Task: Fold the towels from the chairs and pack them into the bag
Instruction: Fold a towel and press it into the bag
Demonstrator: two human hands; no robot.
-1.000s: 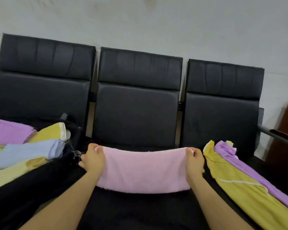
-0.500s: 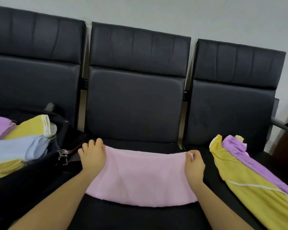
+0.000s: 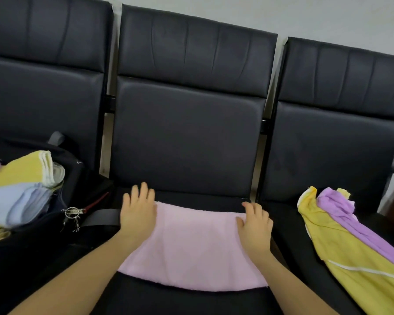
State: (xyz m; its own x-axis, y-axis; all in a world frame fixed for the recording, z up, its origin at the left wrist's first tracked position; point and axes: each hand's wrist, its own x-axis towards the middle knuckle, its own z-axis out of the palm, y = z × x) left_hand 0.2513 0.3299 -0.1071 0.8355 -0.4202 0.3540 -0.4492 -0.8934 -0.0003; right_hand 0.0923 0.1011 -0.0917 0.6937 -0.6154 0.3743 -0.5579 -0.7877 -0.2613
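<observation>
A pink towel (image 3: 191,244) lies flat on the middle chair (image 3: 187,137), with the left hand (image 3: 138,212) and the right hand (image 3: 255,228) pressing its far corners, fingers straight. At left, a black bag (image 3: 73,169), cut off by the frame, holds folded towels (image 3: 21,185). Unfolded yellow and purple towels (image 3: 350,242) drape the right chair.

Pink towel (image 3: 191,244) flat on the middle chair seat (image 3: 191,301).
Yellow towel (image 3: 350,260) and purple towel (image 3: 350,221) lie crumpled rightward; folded towels (image 3: 21,189) fill the black bag (image 3: 32,246).
</observation>
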